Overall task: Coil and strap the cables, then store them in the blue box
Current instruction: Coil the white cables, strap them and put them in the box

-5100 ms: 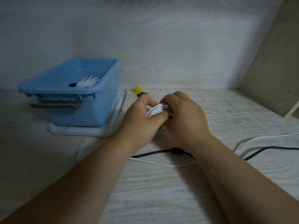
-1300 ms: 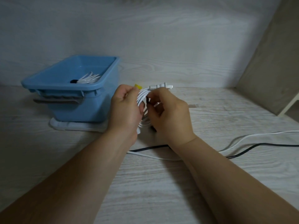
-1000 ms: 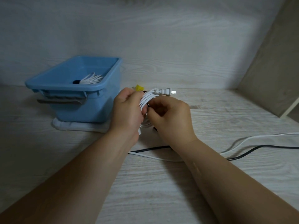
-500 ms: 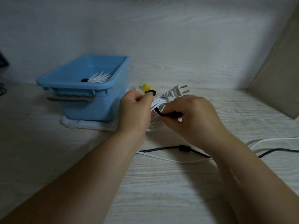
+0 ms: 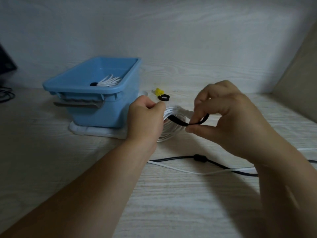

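Left grip point(image 5: 145, 120): curled round the white cable coil point(image 5: 171, 130).
Right grip point(image 5: 228, 124): pinched the black strap point(image 5: 179, 121) leading from the coil.
Blue box point(image 5: 96, 112): stood left on the tabletop point(image 5: 171, 203).

Pale wood-grain wall point(image 5: 171, 31) and tabletop point(image 5: 171, 203), dim light

Blue box point(image 5: 96, 115): smooth plastic with a faint sheen. Tabletop point(image 5: 171, 203) and back wall point(image 5: 171, 40): pale wood-grain finish, matt throughout. Coiled white cable point(image 5: 169, 133): smooth, plastic-sheathed; black strap point(image 5: 178, 121): matt, cloth-like.
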